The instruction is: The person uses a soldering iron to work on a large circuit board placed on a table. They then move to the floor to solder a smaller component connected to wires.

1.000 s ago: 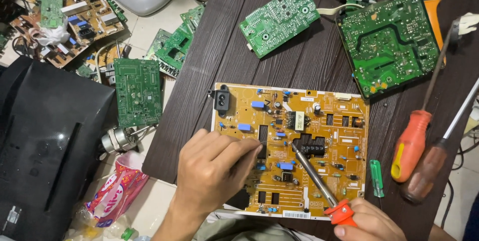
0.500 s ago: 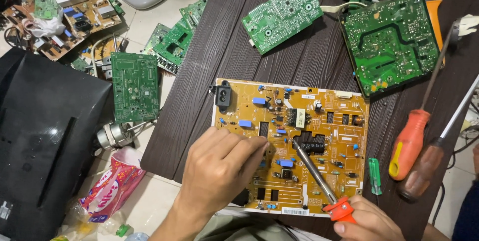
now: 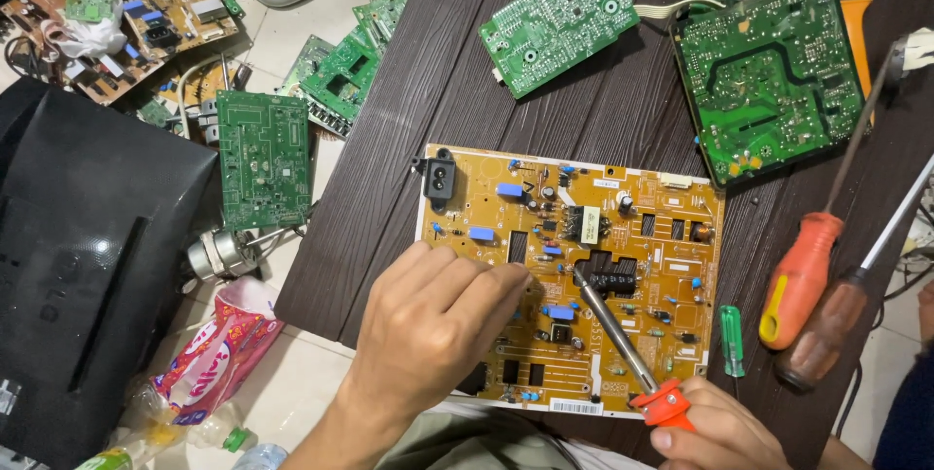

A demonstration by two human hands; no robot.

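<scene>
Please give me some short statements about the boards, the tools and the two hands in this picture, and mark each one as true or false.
1. The left hand rests on the yellow board. True.
2. The right hand holds a green brush. False: it holds a soldering iron with a red-orange handle, tip on the yellow board.
3. Two screwdrivers lie right of the yellow board. True.
4. The yellow board lies on the floor. False: it lies on the dark table.
5. A large green board lies at the table's far right. True.
</scene>
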